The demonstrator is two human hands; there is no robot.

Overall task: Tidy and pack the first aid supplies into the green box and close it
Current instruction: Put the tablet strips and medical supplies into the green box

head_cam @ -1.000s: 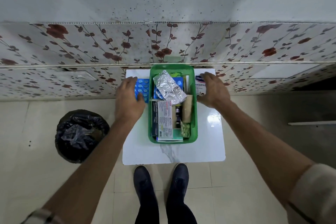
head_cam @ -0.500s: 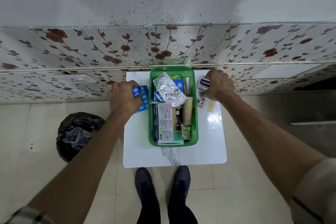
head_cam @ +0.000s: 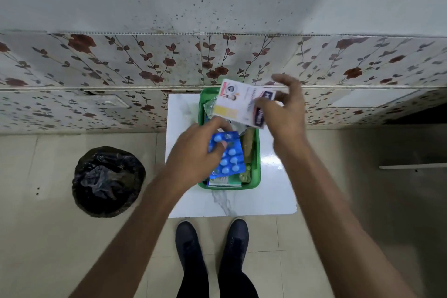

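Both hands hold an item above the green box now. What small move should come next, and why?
Probably lower the blue blister pack in the left hand flat into the green box. It is already over the near half, while the white plaster box in the right hand is above the far end and can follow.

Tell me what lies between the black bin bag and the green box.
In the head view, between the crumpled black bin bag and the green plastic box lie beige floor tile, the white table's bare left edge, and the left forearm.
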